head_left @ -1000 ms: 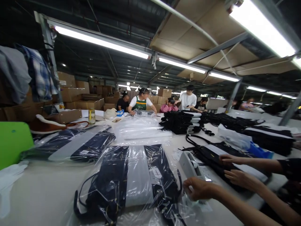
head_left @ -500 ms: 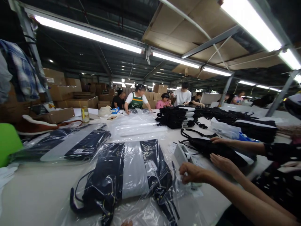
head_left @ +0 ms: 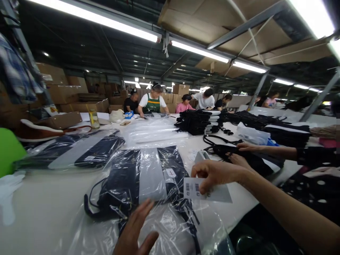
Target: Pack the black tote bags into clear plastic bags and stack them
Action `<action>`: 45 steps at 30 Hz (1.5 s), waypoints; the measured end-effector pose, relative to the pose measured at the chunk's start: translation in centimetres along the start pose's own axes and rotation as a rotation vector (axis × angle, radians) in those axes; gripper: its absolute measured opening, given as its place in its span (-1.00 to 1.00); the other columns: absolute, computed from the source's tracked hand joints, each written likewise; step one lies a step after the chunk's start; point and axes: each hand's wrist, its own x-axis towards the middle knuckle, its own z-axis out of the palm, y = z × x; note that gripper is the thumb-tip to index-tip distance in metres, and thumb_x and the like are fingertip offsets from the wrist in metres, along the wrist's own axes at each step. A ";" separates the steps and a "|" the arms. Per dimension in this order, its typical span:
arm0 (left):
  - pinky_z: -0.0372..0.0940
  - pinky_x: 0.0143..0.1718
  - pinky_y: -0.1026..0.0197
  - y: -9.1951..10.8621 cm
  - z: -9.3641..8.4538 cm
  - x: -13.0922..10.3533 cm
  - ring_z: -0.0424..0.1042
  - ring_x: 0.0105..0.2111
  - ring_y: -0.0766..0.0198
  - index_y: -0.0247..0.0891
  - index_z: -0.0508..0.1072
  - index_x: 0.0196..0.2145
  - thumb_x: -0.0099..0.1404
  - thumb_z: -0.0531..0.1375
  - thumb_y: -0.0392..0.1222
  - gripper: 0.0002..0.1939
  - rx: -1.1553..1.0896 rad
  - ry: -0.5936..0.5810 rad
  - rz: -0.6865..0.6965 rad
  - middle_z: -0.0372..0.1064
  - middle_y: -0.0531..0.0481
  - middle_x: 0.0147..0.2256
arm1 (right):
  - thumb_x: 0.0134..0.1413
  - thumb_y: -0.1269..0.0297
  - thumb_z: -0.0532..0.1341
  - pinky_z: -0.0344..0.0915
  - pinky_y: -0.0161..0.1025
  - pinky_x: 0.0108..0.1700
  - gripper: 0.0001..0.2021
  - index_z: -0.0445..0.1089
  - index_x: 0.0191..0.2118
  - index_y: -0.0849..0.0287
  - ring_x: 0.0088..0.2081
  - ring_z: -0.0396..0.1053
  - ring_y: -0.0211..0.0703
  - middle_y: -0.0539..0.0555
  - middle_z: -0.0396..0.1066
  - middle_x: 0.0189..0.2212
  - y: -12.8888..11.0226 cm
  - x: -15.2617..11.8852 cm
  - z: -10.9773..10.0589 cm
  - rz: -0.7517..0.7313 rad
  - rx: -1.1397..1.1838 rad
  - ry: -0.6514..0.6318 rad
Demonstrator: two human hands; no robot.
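A: ok so what are the fingers doing here?

B: right hand has a label sheet pinched, thumb on the printed face, fingers curled behind it. Left hand has nothing gripped that I can see: thumb and fingers spread well apart, hanging over the near end of the plastic. Can't tell if it's actually touching.

A: and the bag itself?

B: the dark bag lies flat on the white table right in front, inside a clear plastic sleeve, pale strip across its middle. Label sheet is up by its right side.

A: anything in the way?

B: yeah, the right hand partly hides a pale boxy thing, no clue what it is. Just past it a co-worker's hands are on a black bag. Another wrapped bag sits off to the left, and clear plastic sheets lie beyond.
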 end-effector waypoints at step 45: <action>0.21 -0.47 0.33 1.3 -3.0 6.1 0.38 -0.54 0.37 -0.29 0.23 0.17 0.07 0.42 0.05 -0.18 -1.105 -0.013 -0.513 0.42 0.11 -0.47 | -0.21 -0.02 0.51 0.21 -0.29 -0.29 -0.59 0.53 -0.38 0.24 -0.46 0.33 -0.29 -0.01 0.47 -0.48 -3.6 7.8 13.1 -0.172 0.797 0.089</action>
